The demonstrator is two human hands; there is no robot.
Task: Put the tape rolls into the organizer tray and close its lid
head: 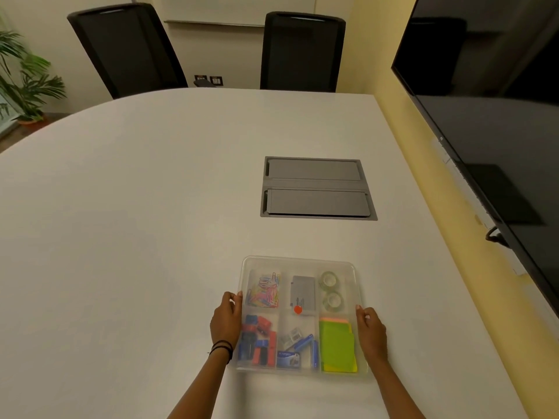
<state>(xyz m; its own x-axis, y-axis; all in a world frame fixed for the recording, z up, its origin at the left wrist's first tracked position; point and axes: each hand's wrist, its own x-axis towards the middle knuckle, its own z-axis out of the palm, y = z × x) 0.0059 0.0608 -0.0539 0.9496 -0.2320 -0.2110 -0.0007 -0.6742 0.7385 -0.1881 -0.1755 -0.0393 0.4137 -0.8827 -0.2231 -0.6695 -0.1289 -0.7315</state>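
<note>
A clear plastic organizer tray [302, 260] lies on the white table in front of me, and its translucent lid looks to be lying flat over it. Two clear tape rolls [327, 280] [332, 300] sit one behind the other in the far right compartment. My left hand [226, 322] holds the tray's left edge, fingers curled against the side. My right hand [370, 331] holds the right edge the same way. The other compartments hold coloured paper clips, a grey box with a red dot, binder clips, blue staple boxes and green sticky notes.
A grey cable hatch [317, 188] is set into the table beyond the tray. Two black chairs [302, 52] stand at the far side. A large dark screen [499, 101] hangs on the right wall. A plant [27, 83] stands at far left.
</note>
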